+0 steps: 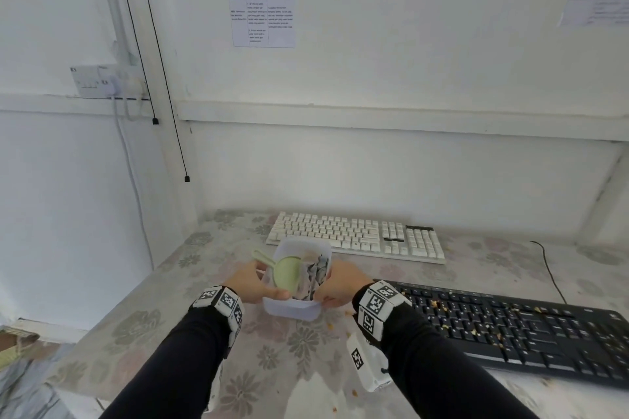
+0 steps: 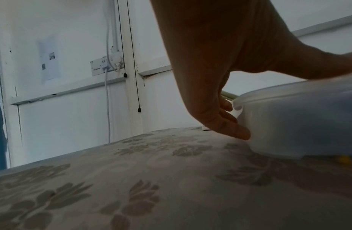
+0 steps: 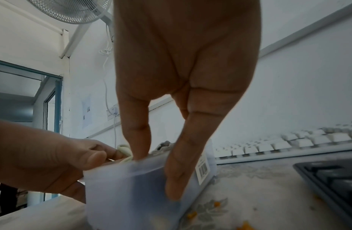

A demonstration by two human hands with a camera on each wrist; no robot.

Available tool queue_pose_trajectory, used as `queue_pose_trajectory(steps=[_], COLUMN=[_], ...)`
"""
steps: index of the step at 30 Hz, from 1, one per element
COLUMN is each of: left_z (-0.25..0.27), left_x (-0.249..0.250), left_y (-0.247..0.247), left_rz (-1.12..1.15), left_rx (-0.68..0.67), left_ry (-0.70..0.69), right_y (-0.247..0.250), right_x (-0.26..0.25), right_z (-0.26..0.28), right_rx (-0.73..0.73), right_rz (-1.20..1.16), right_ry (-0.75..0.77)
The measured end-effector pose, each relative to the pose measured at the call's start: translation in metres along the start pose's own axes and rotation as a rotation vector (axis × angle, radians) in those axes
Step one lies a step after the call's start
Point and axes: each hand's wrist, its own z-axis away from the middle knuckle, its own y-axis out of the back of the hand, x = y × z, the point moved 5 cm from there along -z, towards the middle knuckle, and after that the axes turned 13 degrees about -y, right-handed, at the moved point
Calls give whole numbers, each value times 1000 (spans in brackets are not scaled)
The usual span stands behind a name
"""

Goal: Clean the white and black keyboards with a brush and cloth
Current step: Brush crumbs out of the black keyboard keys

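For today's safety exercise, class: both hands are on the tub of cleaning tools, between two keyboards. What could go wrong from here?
1. Crumbs lie on the black keyboard right beside the right hand; a careless sleeve could sweep them onto the table.
2. The green brush sticks out over the rim of the tub; it might tip out if the tub tilts.
3. The left hand also holds the tub, which sits close to the white keyboard and could knock it.

White full-size keyboard (image 1: 355, 237), lying flat at the far side of the floral-covered surface (image 1: 143, 323). Black full-size keyboard (image 1: 517, 326), flat at the near right, strewn with yellowish crumbs. Pale green brush (image 1: 282, 270) and crumpled grey-and-white cloth (image 1: 316, 274), both inside a translucent rectangular plastic container (image 1: 292, 308) near the centre.
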Motion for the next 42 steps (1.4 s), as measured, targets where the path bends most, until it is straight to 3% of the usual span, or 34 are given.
queue_pose_trajectory(steps=[4, 9, 13, 18, 25, 27, 31, 35, 42], left_z=[3, 5, 7, 2, 10, 11, -8, -4, 10], left_x=[3, 7, 2, -2, 10, 12, -11, 0, 25], left_y=[-4, -5, -5, -5, -3, -3, -5, -4, -5], left_rz=[-13, 49, 56, 4, 26, 3, 5, -28, -223], left_rx=[-27, -84, -131, -212, -266, -273, -290, -267, -270], left_ry=[-18, -35, -105, -132, -163, -147, -137, -147, -42], right_y=[6, 16, -4, -31, -35, -24, 3, 22, 66], right_x=[5, -23, -56, -70, -70, -73, -70, -57, -19], right_z=[4, 3, 3, -7, -15, -11, -1, 8, 32], right_rx=[38, 300, 198, 148, 235, 341, 455, 513, 661], right_rz=[13, 95, 78, 198, 322, 345, 110, -62, -387], right_ry=[-11, 91, 182, 147, 75, 101, 126, 134, 223])
